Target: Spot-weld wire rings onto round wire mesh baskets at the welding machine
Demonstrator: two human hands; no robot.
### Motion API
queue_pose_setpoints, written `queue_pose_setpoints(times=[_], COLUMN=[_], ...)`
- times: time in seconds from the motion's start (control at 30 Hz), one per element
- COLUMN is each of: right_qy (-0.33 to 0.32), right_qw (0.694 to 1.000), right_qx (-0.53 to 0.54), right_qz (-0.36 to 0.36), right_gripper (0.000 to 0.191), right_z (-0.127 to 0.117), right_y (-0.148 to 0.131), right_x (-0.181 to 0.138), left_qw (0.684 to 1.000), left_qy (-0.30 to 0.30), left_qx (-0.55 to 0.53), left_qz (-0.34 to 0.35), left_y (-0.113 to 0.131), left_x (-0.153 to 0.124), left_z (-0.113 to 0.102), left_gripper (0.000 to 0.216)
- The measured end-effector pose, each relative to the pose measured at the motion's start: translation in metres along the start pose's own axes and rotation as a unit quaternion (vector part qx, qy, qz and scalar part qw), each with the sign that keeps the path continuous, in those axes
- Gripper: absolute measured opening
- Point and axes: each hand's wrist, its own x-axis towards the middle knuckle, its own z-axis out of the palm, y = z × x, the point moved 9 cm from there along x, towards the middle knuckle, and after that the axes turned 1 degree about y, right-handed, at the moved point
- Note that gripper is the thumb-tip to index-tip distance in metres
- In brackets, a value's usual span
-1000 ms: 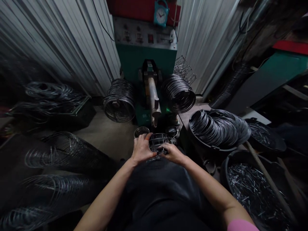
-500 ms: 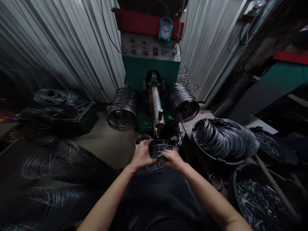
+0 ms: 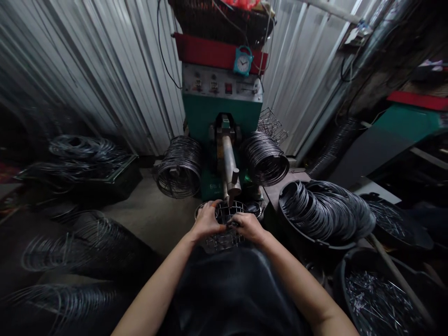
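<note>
A round wire basket (image 3: pixel 224 241) of crossed metal rods sits at the lower middle, under the tip of a welding machine's metal arm (image 3: pixel 230 161). My left hand (image 3: pixel 206 221) grips the basket's left side, fingers on the far rim and thumb stretched toward the middle. On the near side my right hand (image 3: pixel 249 226) is closed with its fingers pinched together near the left thumb. Something small and dark shows at those fingertips, too small to name. The arm's pointed end (image 3: pixel 231 201) reaches down at the far rim, between the two hands.
Wire coils hang left (image 3: pixel 179 165) and right (image 3: pixel 266 158) of the green machine (image 3: pixel 196 109). On the right, a tub (image 3: pixel 325 242) holds wire rings; a bucket (image 3: pixel 345 284) holds short metal rods. Wire ring stacks (image 3: pixel 87 238) lie at the left.
My view has tilted up slightly, so the machine sits lower in the picture. The basket is shifted or turned a little under the arm; both hands stay on it.
</note>
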Motion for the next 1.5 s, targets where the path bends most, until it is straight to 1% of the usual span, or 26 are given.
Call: queue_pose_setpoints(times=[0.13, 0.23, 0.37, 0.47, 0.53, 0.6, 0.63, 0.67, 0.7, 0.73, 0.8, 0.83, 0.87, 0.9, 0.93, 0.97, 1.07, 1.2, 1.27, 1.4, 1.43, 1.47, 1.5], right_qy=[0.027, 0.021, 0.005, 0.011, 0.045, 0.119, 0.164, 0.204, 0.231, 0.239, 0.212, 0.189, 0.174, 0.165, 0.163, 0.166, 0.178, 0.204, 0.206, 0.189, 0.187, 0.186, 0.186], right_qw=[0.999, 0.998, 0.996, 0.995, 0.995, 0.985, 0.97, 0.946, 0.912, 0.866, 0.75, 0.693, 0.645, 0.61, 0.587, 0.574, 0.548, 0.503, 0.474, 0.405, 0.395, 0.394, 0.399], right_qx=[-0.004, -0.03, -0.059, -0.05, -0.007, 0.078, 0.133, 0.196, 0.264, 0.338, 0.481, 0.539, 0.581, 0.61, 0.628, 0.636, 0.648, 0.673, 0.688, 0.727, 0.732, 0.735, 0.736], right_qz=[0.023, 0.041, 0.067, 0.087, 0.09, 0.099, 0.121, 0.159, 0.214, 0.279, 0.401, 0.441, 0.465, 0.479, 0.485, 0.488, 0.499, 0.503, 0.509, 0.521, 0.522, 0.519, 0.514], right_gripper=[0.009, 0.014, 0.017, 0.016, 0.018, 0.024, 0.025, 0.024, 0.021, 0.019, 0.019, 0.02, 0.021, 0.022, 0.023, 0.023, 0.016, 0.013, 0.01, 0.006, 0.006, 0.006, 0.005], right_z=[0.0, 0.002, -0.002, -0.006, -0.009, -0.014, -0.016, -0.014, -0.007, 0.007, 0.046, 0.065, 0.079, 0.09, 0.097, 0.102, 0.112, 0.115, 0.114, 0.115, 0.114, 0.113, 0.112], right_y=[0.002, 0.003, 0.011, 0.017, 0.017, 0.019, 0.024, 0.033, 0.046, 0.059, 0.078, 0.081, 0.083, 0.085, 0.087, 0.089, 0.096, 0.102, 0.101, 0.092, 0.091, 0.089, 0.089], right_x=[-0.004, -0.005, 0.007, 0.015, 0.012, -0.003, -0.015, -0.03, -0.048, -0.066, -0.103, -0.119, -0.132, -0.143, -0.152, -0.159, -0.173, -0.184, -0.189, -0.194, -0.195, -0.194, -0.193], left_qw=[1.0, 1.0, 0.999, 0.998, 0.998, 0.998, 0.998, 0.998, 0.998, 0.998, 0.999, 0.999, 0.999, 0.999, 0.998, 0.998, 0.997, 0.996, 0.995, 0.993, 0.993, 0.994, 0.994], left_qy=[0.016, 0.022, 0.012, 0.001, 0.001, 0.007, 0.013, 0.02, 0.026, 0.029, 0.028, 0.024, 0.02, 0.018, 0.017, 0.016, 0.011, 0.0, -0.002, -0.013, -0.015, -0.018, -0.021], left_qx=[-0.01, 0.013, 0.044, 0.04, 0.035, 0.034, 0.036, 0.041, 0.043, 0.045, 0.041, 0.037, 0.033, 0.03, 0.028, 0.028, 0.034, 0.056, 0.07, 0.093, 0.094, 0.095, 0.094], left_qz=[0.015, 0.011, -0.027, -0.05, -0.055, -0.053, -0.047, -0.04, -0.031, -0.025, -0.022, -0.027, -0.034, -0.041, -0.048, -0.054, -0.067, -0.073, -0.067, -0.066, -0.064, -0.06, -0.056], left_y=[0.002, 0.004, 0.002, -0.003, -0.006, -0.008, -0.008, -0.008, -0.008, -0.007, -0.008, -0.009, -0.011, -0.012, -0.014, -0.015, -0.017, -0.014, -0.01, -0.007, -0.007, -0.007, -0.007], left_x=[0.001, 0.002, 0.013, 0.022, 0.024, 0.024, 0.024, 0.024, 0.025, 0.026, 0.029, 0.031, 0.034, 0.036, 0.038, 0.04, 0.044, 0.046, 0.046, 0.047, 0.048, 0.049, 0.051], left_z=[-0.001, -0.003, -0.005, -0.002, 0.001, 0.002, 0.002, 0.001, 0.0, 0.0, -0.001, -0.001, -0.001, -0.002, -0.002, -0.002, -0.002, -0.003, -0.006, -0.007, -0.007, -0.006, -0.005], left_gripper=[0.079, 0.081, 0.08, 0.079, 0.079, 0.079, 0.081, 0.082, 0.084, 0.086, 0.086, 0.086, 0.085, 0.085, 0.085, 0.085, 0.086, 0.085, 0.085, 0.086, 0.086, 0.086, 0.087])
